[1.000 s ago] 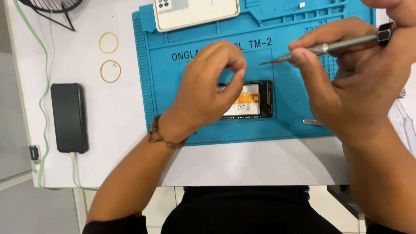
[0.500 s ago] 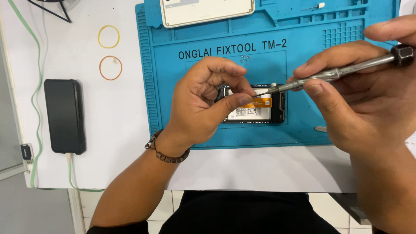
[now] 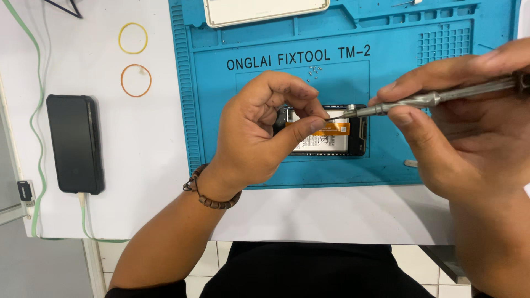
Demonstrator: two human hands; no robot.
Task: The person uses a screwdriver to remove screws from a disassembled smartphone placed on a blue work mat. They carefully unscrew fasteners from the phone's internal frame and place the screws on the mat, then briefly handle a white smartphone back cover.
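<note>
Left hand (image 3: 259, 135) fingers pinched together at screwdriver (image 3: 425, 99) tip, right hand (image 3: 464, 138) fingers clamped on shaft (opened phone (image 3: 331, 140) beneath)

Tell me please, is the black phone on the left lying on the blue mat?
No, the black phone lies on the white table, beside the blue mat.

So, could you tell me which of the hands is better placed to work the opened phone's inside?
Probably the right hand: it holds the screwdriver, tip over the opened phone. The left hand pinches beside the tip.

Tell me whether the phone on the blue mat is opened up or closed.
Opened: the phone lies with its back off, its battery and orange flex strip exposed.
</note>
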